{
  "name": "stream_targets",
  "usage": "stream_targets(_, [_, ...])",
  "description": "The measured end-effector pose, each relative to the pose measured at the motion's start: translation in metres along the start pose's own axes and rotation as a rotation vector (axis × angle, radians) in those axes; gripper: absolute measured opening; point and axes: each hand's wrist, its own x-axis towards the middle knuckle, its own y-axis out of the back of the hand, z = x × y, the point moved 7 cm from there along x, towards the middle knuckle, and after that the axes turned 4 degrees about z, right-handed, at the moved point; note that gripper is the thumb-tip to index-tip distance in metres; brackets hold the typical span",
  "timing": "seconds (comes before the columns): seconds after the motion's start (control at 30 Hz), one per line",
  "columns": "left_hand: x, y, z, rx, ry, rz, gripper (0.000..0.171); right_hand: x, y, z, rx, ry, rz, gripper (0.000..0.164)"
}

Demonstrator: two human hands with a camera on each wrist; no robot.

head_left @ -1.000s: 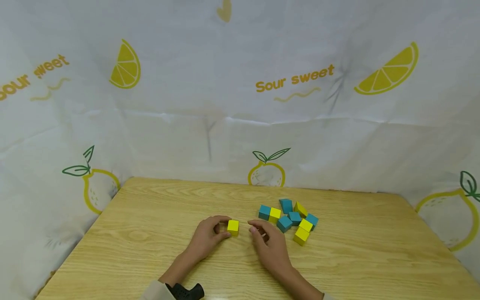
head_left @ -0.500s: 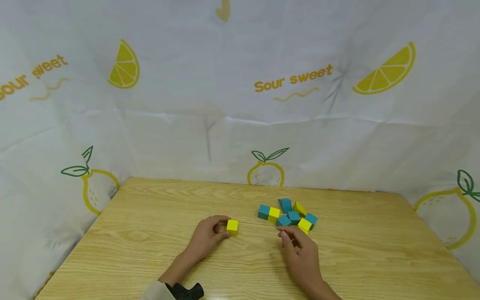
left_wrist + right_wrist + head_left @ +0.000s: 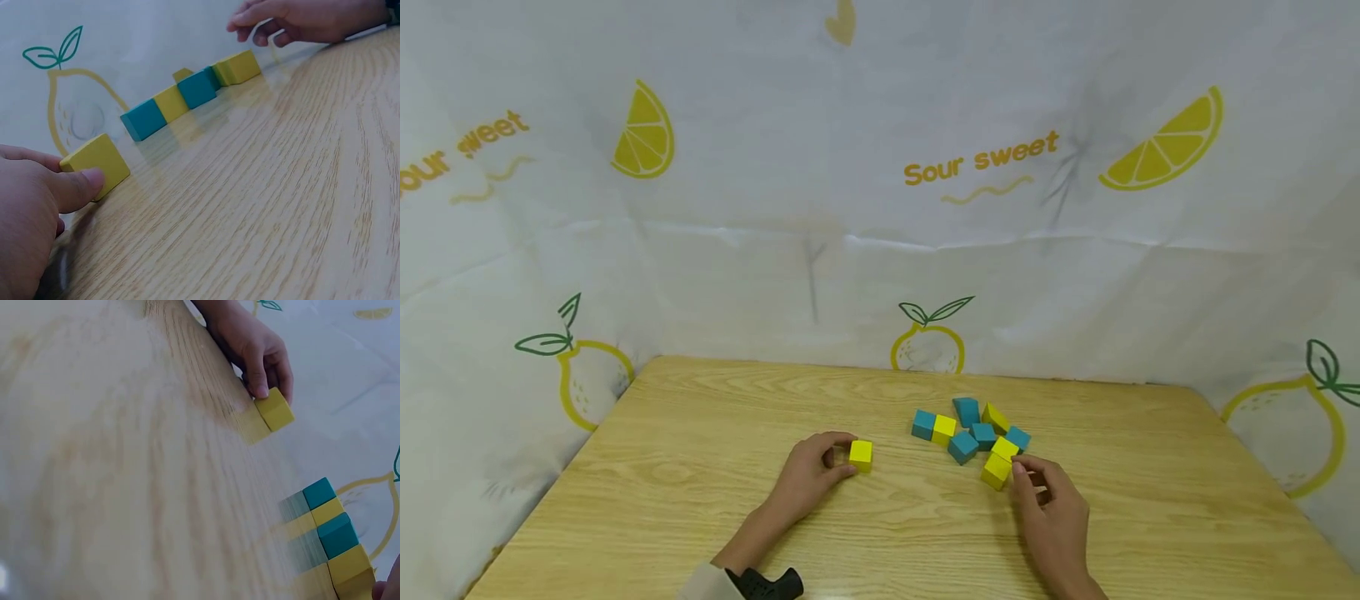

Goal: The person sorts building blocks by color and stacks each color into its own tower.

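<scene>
My left hand pinches a yellow cube between thumb and fingers, low at the table's middle. The left wrist view shows the thumb pressed on one face of that yellow cube. My right hand is beside the nearest yellow block of a group, loosely curled, fingertips right at its right side. In the left wrist view the right hand appears above and beyond the blocks with nothing in its fingers. Only a bit of the right hand enters the right wrist view.
The group holds several blue and yellow blocks, among them a blue cube touching a yellow one, and a yellow wedge at the back. A white lemon-print sheet hangs behind the wooden table.
My right hand has moved right, from near the left hand's cube, past the front of the group to the right side of its nearest yellow block. The left hand keeps its hold.
</scene>
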Motion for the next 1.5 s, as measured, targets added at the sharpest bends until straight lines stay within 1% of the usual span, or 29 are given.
stream_targets(0.17, [0.000,0.000,-0.001,-0.007,-0.002,0.002,0.040,0.002,-0.005,0.005,-0.028,-0.068,-0.048,0.016])
stream_targets(0.37, [-0.002,0.001,-0.002,-0.024,0.006,0.004,0.040,0.003,-0.013,0.012,-0.027,-0.142,-0.127,0.023])
stream_targets(0.5, [-0.002,0.001,-0.003,-0.028,0.004,-0.002,0.040,0.002,-0.017,0.014,-0.039,-0.170,-0.171,0.027])
stream_targets(0.6, [-0.002,0.000,-0.004,-0.031,0.005,-0.003,0.040,0.003,-0.018,0.013,-0.055,-0.162,-0.184,0.026])
stream_targets(0.73, [-0.002,0.000,-0.004,-0.033,0.002,0.000,0.040,0.003,-0.019,0.011,-0.055,-0.137,-0.181,0.025])
stream_targets(0.83, [-0.001,0.000,-0.003,-0.031,0.003,-0.001,0.040,0.003,-0.019,0.010,-0.055,-0.122,-0.187,0.027])
stream_targets(1.1, [-0.001,-0.001,-0.002,-0.030,0.003,-0.002,0.040,0.000,-0.023,0.010,-0.067,-0.092,-0.238,0.033])
stream_targets(1.27, [-0.002,0.000,0.000,-0.017,-0.009,0.004,0.040,-0.001,-0.026,0.008,-0.072,-0.053,-0.280,0.038])
stream_targets(1.5, [-0.001,0.000,0.000,-0.012,-0.022,0.005,0.040,-0.002,-0.026,0.002,-0.075,-0.005,-0.291,0.039])
